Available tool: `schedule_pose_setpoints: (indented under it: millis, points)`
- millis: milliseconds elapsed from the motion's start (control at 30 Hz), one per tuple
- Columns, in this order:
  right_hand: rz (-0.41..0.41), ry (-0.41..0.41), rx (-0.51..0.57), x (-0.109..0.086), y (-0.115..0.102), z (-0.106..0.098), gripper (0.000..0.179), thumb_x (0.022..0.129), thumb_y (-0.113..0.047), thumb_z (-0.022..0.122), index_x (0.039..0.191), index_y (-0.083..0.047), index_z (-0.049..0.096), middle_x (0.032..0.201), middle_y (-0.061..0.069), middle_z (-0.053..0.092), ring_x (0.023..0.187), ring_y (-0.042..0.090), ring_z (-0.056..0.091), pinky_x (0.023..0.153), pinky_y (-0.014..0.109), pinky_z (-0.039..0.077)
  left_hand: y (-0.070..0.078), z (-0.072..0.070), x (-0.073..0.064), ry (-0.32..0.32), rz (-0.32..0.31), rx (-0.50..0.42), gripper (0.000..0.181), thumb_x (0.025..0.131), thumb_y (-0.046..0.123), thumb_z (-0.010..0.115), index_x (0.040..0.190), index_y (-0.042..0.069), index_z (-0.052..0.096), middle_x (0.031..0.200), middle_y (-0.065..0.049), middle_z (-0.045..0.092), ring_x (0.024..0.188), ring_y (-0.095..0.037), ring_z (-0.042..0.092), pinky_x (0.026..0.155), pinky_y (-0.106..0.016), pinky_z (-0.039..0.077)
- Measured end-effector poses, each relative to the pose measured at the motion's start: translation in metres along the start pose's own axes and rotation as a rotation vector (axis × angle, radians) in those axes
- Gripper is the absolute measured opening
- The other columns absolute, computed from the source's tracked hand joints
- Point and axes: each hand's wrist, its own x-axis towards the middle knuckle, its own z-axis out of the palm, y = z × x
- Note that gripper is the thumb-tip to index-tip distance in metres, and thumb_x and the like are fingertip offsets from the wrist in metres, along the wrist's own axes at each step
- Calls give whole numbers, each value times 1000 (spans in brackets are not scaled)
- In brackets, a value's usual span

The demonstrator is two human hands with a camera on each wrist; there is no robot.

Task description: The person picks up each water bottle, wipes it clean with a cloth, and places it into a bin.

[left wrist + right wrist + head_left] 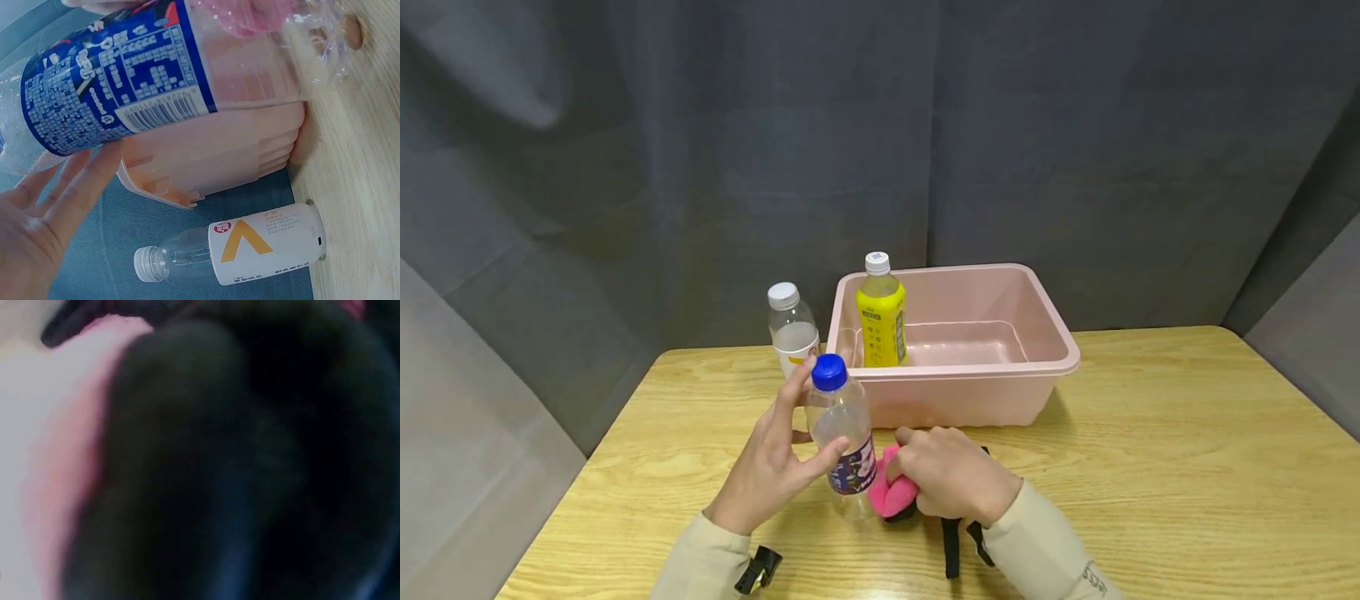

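The left hand (772,461) grips a blue-capped bottle (844,421); the right hand (953,473), seemingly, a pink bundle (891,497).

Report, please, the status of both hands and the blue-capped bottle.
Left hand grips blue-capped bottle. Right hand holds pink cloth beside it. White-labelled bottle stands close behind.

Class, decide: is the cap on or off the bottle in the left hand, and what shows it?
On. In the head view, the blue cap covers the mouth of the bottle.
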Motion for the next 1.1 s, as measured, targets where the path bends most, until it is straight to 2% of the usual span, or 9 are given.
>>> schedule_pose_setpoints:
  millis: [133,200,367,500,600,700,833,967,1100]
  points:
    - [-7,118,49,-4,2,-15,39,68,8,75,92,-23,78,85,-3,54,62,10,47,53,25,42,1,0,0,-1,5,2,87,90,12,75,157,12,19,137,-27,54,106,-41,63,67,-28,60]
    - [-31,224,67,-7,2,-23,41,68,10,74,95,-21,77,88,-2,54,61,10,47,52,23,41,1,0,0,-3,2,0,87,91,14,75,157,12,18,137,-27,53,107,-41,63,67,-28,60]
    - [-84,514,56,-13,-1,-39,45,66,13,75,99,-18,77,100,2,59,71,16,58,60,29,53,1,-1,0,-3,-2,-7,83,95,21,73,157,12,19,135,-27,55,106,-41,64,68,-27,60]
    - [-121,699,109,-13,-4,-44,46,67,14,79,103,-14,78,105,8,62,83,25,65,68,36,60,1,-2,0,7,14,1,89,89,9,76,158,13,20,134,-27,57,105,-41,65,67,-28,60]
    - [-138,801,160,-11,-6,-45,47,66,17,78,105,-10,78,106,12,63,89,28,66,72,41,60,1,-2,0,8,23,9,94,83,2,77,157,11,20,132,-27,59,105,-40,65,67,-29,61]
    - [-134,839,178,-10,-6,-45,48,65,18,77,105,-9,78,107,13,64,91,29,66,74,43,60,1,-2,1,5,17,8,95,82,1,77,157,9,19,131,-27,60,107,-40,65,68,-30,61]
    - [-130,812,174,-11,-6,-46,49,66,18,78,106,-10,78,107,12,64,90,29,66,72,40,61,1,-2,0,6,26,11,97,82,0,76,158,13,18,131,-27,60,106,-39,65,67,-34,62]
    - [-134,789,178,-13,-1,-47,48,66,17,79,105,-10,78,107,12,64,88,28,66,69,39,60,0,-2,0,15,54,22,94,81,-1,75,158,20,24,129,-25,60,102,-37,65,65,-32,62]
    - [-110,780,200,-18,6,-51,47,66,16,79,105,-11,78,107,10,65,91,29,64,71,41,56,2,0,0,32,59,0,84,82,1,73,154,16,31,133,-24,55,102,-36,65,64,-29,60]
